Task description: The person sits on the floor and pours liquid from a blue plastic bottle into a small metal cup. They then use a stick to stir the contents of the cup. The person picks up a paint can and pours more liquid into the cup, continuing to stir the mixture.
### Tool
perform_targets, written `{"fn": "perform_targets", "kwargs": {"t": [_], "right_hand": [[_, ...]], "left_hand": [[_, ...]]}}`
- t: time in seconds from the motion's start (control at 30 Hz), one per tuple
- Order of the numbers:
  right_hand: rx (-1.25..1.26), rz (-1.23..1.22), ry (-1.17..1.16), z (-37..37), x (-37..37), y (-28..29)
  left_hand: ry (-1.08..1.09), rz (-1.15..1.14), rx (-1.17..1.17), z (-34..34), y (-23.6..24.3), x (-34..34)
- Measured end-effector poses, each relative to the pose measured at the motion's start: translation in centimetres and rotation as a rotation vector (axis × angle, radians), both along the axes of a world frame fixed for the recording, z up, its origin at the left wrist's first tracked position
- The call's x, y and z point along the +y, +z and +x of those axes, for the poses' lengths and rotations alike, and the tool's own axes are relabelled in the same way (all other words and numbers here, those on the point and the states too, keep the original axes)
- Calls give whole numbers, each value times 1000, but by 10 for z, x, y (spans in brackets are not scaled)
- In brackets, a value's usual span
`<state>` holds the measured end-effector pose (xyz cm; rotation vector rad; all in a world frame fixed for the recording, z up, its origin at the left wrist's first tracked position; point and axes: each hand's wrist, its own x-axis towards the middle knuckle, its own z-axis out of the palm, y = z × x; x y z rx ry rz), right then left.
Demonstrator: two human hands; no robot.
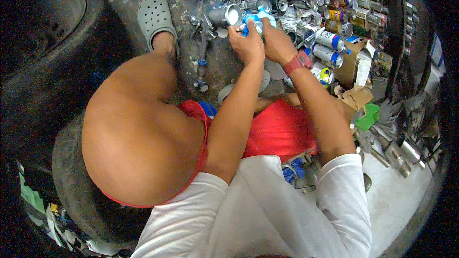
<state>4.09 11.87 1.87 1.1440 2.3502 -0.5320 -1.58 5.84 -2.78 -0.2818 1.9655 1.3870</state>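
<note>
Near the top middle, my left hand [246, 45] and my right hand [276, 40], with a red wristwatch [299, 61] on that wrist, are together on a crumpled light-blue object [249, 19], perhaps cloth or plastic. Their fingers are curled around it and partly hide it. Just left of it lies a silver can [219, 16] with pale contents or a pale lid. A grimy metal tool [202, 67] with a blue band lies on the dirty floor below that can. Many used cans [329, 39] crowd the floor right of my hands.
Large tyres [33, 52] stand at the left. My bent legs in red shorts [277, 129] and grey clogs [149, 16] frame the work spot. A torn cardboard box [351, 55], green scrap [367, 116] and metal pieces [399, 157] lie at the right.
</note>
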Motion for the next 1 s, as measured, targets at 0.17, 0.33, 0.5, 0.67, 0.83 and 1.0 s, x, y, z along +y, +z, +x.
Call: {"fn": "perform_targets", "kwargs": {"t": [0.17,0.33,0.5,0.67,0.83,1.0], "right_hand": [[477,32,-383,43,-28,-4],[877,244,-596,38,-18,18],[1137,350,-715,-10,37,47],[1176,485,-711,-34,82,8],[1099,419,-774,-39,84,-39],[999,303,-859,-34,81,-80]], "left_hand": [[-257,252,294,11,24,-9],[-507,590,722,-9,67,21],[-699,686,1027,-69,106,79],[-926,559,1071,-118,130,132],[-938,452,1176,-152,111,176],[-954,324,1090,-169,91,212]]}}
